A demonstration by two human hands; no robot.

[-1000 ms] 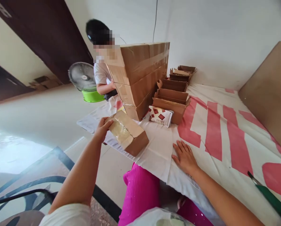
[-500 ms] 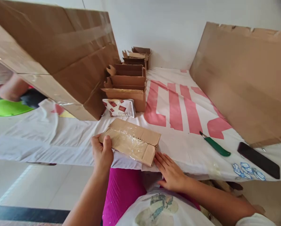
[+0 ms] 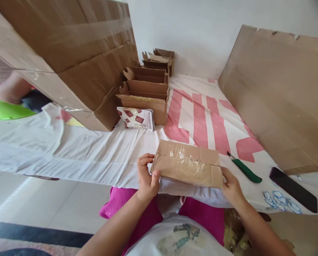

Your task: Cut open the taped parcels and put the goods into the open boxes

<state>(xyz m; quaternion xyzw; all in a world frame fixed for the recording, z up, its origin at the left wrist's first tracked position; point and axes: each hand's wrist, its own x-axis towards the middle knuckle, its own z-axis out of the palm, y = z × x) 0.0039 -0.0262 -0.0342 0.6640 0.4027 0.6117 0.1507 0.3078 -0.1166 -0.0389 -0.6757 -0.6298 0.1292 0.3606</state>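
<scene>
A flat brown cardboard box [image 3: 188, 164] with clear tape along its middle seam is held between my two hands at the table's front edge. My left hand [image 3: 147, 177] grips its left end, thumb near the front corner and fingers around the side. At the other end, my right hand [image 3: 230, 185] is closed on the right edge, its fingertips partly hidden behind the box. Right of the box lies a green-handled utility knife [image 3: 245, 170]. A white pouch with dark red squares [image 3: 136, 119] leans against the open boxes beyond my left hand.
Several open cardboard boxes [image 3: 148, 103] stand in a row toward the wall. Large cardboard panels rise at the left [image 3: 76, 53] and right [image 3: 279, 99]. A dark phone [image 3: 293, 189] lies at the right on the white cloth [image 3: 95, 153]. Another person's arm [image 3: 12, 89] shows at far left.
The box has moved right and turned more level with the table edge. My left hand moved along with it; my right hand went from resting beside its corner to gripping its right end.
</scene>
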